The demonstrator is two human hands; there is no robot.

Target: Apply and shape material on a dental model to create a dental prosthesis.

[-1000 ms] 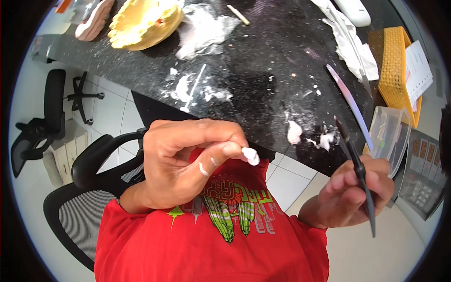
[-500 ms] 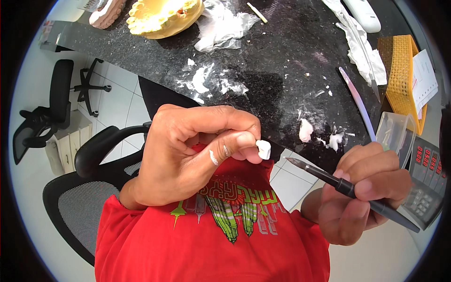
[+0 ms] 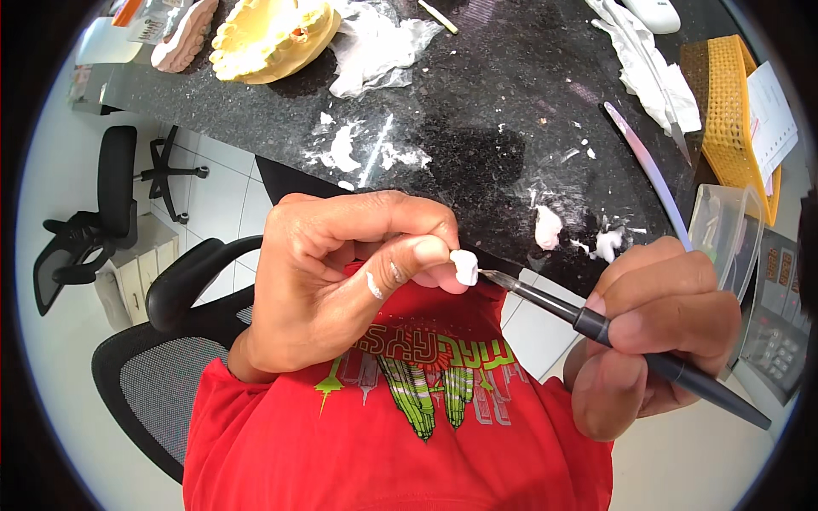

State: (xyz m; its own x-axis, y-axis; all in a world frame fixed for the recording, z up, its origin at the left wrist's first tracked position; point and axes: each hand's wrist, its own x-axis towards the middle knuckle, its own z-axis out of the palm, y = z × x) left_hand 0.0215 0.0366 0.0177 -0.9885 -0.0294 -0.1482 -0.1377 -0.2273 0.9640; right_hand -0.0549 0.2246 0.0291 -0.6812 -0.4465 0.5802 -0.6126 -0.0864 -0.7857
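Between the thumb and forefinger of my left hand is a small white tooth-shaped piece, like a dental crown. White smears mark that thumb. My right hand grips a black-handled, fine-tipped brush with a dark, shiny front section. The brush's pointed tip meets or nearly meets the right side of the crown; actual contact is too small to tell. Both hands are in front of my red shirt, just off the near edge of the dark speckled worktop.
White paste smears and a pinkish-white lump lie on the worktop. Behind are a yellow dental cast, a pink cast and crumpled tissue. At right are a purple-handled tool, a yellow basket and a clear box.
The brush has moved left, and its tip has come from a gap away up to the crown. My left hand keeps its hold. The whole view has shifted slightly.
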